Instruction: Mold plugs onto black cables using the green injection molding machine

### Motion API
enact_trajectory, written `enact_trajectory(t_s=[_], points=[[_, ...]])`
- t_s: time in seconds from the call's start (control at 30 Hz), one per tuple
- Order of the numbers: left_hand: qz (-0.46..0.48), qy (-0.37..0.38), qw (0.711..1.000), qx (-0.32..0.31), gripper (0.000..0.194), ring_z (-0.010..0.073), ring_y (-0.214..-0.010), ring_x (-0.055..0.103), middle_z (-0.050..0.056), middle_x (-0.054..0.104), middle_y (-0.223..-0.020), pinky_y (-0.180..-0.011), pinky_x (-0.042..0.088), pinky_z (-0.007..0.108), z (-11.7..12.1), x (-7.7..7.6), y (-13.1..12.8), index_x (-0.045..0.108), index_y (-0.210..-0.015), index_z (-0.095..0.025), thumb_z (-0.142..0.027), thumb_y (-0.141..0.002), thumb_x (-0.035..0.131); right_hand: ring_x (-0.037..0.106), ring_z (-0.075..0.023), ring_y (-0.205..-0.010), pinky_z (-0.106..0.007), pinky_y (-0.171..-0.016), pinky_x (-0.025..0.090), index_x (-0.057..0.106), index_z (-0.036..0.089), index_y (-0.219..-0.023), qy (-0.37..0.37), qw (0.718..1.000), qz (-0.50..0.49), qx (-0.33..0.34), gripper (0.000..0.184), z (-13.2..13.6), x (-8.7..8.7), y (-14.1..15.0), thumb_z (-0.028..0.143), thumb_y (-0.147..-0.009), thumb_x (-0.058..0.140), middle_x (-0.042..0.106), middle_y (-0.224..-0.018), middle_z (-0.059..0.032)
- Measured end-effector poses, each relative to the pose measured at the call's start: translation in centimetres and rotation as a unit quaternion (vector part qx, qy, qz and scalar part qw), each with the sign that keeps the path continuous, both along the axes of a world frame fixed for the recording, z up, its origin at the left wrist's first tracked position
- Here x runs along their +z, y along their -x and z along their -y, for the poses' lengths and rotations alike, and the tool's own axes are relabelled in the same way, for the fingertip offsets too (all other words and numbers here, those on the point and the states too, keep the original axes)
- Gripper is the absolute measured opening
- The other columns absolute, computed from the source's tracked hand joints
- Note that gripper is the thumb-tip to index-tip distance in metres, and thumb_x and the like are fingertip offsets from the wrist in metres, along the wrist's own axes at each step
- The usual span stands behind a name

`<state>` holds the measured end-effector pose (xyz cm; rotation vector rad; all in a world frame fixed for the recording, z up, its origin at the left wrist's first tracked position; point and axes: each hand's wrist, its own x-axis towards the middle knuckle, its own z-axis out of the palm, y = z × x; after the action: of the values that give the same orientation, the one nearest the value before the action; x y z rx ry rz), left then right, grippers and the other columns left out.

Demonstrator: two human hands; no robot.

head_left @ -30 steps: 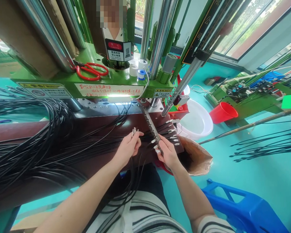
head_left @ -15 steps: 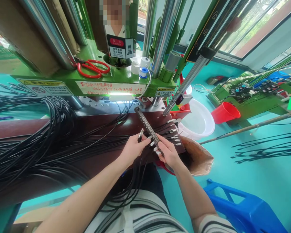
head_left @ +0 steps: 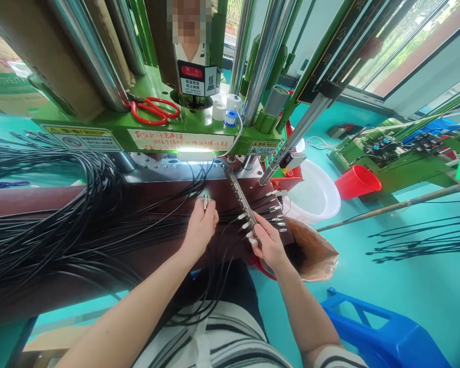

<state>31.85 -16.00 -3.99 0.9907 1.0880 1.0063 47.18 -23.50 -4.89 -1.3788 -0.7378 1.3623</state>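
Observation:
My right hand (head_left: 269, 238) grips the lower end of a long, narrow metal bar (head_left: 240, 197) with slots along it. The bar slants up and left, and its far end reaches the metal plate of the green press. White-and-silver cable connectors (head_left: 246, 225) stick out of its left side near my fingers. To the left of the bar, apart from it, my left hand (head_left: 200, 227) is closed around small metal pieces (head_left: 206, 201) whose ends show above the fingers; their exact kind is unclear. Black cables (head_left: 214, 276) hang below the hands over my lap.
Bundled black cables (head_left: 88, 179) cover the left of the brown table (head_left: 149, 190). More connector ends (head_left: 278, 217) lie at its right edge. Red scissors (head_left: 155, 110) rest on the green press (head_left: 117, 128). A paper bag (head_left: 316, 250), white tub (head_left: 322, 194) and blue stool (head_left: 391, 327) stand right.
My left hand has moved left, away from the bar, with the small metal pieces in it. The bar has turned slightly steeper in my right hand. The view has shifted a little.

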Motion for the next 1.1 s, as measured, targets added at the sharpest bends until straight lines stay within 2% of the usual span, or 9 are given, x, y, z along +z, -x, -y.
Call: enact_trajectory(t_s=[0.2,0.47,0.6,0.7,0.8,0.87,0.93,1.0,1.1], points=[[-0.003,0.102,0.981,-0.167,0.029,0.0021,-0.034,0.017,-0.011,0.025,-0.039,-0.033,0.016,0.014,-0.1,0.4,0.4,0.044,-0.065,-0.017,-0.042,-0.076,0.054,0.032,-0.002,-0.036,-0.013,-0.029,0.022,0.051,0.022,-0.124,-0.012,0.999,0.012,0.039,0.05,-0.1,0.2,-0.2,0.043,-0.079,0.056,0.048,-0.059,0.0035],[0.027,0.143,0.967,-0.207,0.031,0.0012,-0.033,0.011,-0.012,0.02,-0.036,-0.034,0.009,0.016,-0.8,0.4,0.9,0.044,-0.058,-0.017,-0.041,-0.071,0.059,0.028,-0.0019,-0.037,-0.014,-0.031,0.021,0.05,0.021,-0.126,-0.01,0.995,0.043,0.087,0.049,0.0,0.7,-0.4,0.042,-0.082,0.053,0.044,-0.058,0.0045],[-0.01,0.13,0.973,-0.193,0.031,0.0014,-0.032,0.011,-0.012,0.02,-0.035,-0.034,0.008,0.017,-0.8,0.3,1.0,0.043,-0.056,-0.017,-0.039,-0.071,0.059,0.031,-0.0041,-0.044,-0.015,-0.034,0.025,0.047,0.021,-0.128,-0.029,0.99,0.086,0.106,0.051,0.0,0.6,0.1,0.041,-0.081,0.054,0.041,-0.058,0.0042],[-0.037,0.064,0.984,-0.164,0.03,0.0032,-0.033,0.021,-0.01,0.027,-0.038,-0.034,0.017,0.017,-0.6,0.2,0.8,0.047,-0.06,-0.017,-0.042,-0.075,0.053,0.033,-0.0048,-0.047,-0.014,-0.035,0.026,0.049,0.021,-0.127,-0.018,0.992,0.083,0.088,0.051,0.0,0.5,0.3,0.042,-0.081,0.054,0.043,-0.062,0.0028],[-0.079,-0.047,0.993,-0.078,0.03,0.0081,-0.043,0.041,-0.004,0.044,-0.05,-0.041,0.032,0.019,-0.2,0.2,0.7,0.054,-0.074,-0.016,-0.044,-0.08,0.046,0.032,-0.004,-0.044,-0.014,-0.033,0.023,0.051,0.022,-0.125,0.003,0.997,0.052,0.053,0.051,0.1,0.4,0.2,0.043,-0.079,0.056,0.044,-0.061,0.0028],[-0.106,-0.101,0.989,0.002,0.028,0.0089,-0.047,0.043,-0.004,0.044,-0.053,-0.046,0.034,0.02,-0.1,0.1,0.8,0.054,-0.082,-0.017,-0.042,-0.083,0.041,0.032,-0.0034,-0.043,-0.013,-0.033,0.022,0.051,0.022,-0.124,0.004,0.999,0.032,0.037,0.051,0.1,0.3,0.0,0.044,-0.078,0.057,0.046,-0.061,0.0027],[-0.118,-0.131,0.982,0.062,0.023,0.008,-0.045,0.039,-0.006,0.04,-0.05,-0.048,0.033,0.019,-0.1,-0.1,1.0,0.05,-0.081,-0.019,-0.039,-0.085,0.039,0.03,-0.0027,-0.041,-0.013,-0.032,0.02,0.051,0.023,-0.124,-0.002,0.999,0.02,0.033,0.051,0.0,0.1,-0.3,0.044,-0.078,0.058,0.046,-0.06,0.0033],[-0.114,-0.129,0.983,0.072,0.022,0.0073,-0.044,0.036,-0.007,0.038,-0.049,-0.046,0.031,0.019,-0.1,-0.3,1.0,0.046,-0.073,-0.02,-0.038,-0.085,0.04,0.029,-0.0024,-0.039,-0.013,-0.031,0.019,0.051,0.023,-0.125,-0.005,0.999,0.02,0.042,0.051,0.0,0.1,-0.5,0.044,-0.078,0.058,0.045,-0.059,0.0038],[-0.098,-0.088,0.991,0.022,0.025,0.0067,-0.042,0.033,-0.007,0.037,-0.046,-0.042,0.026,0.019,-0.3,-0.7,1.1,0.047,-0.064,-0.019,-0.039,-0.078,0.05,0.031,-0.0029,-0.04,-0.014,-0.032,0.02,0.05,0.023,-0.125,0.004,0.997,0.022,0.068,0.053,-0.1,0.4,-0.5,0.044,-0.078,0.058,0.045,-0.059,0.0037]])
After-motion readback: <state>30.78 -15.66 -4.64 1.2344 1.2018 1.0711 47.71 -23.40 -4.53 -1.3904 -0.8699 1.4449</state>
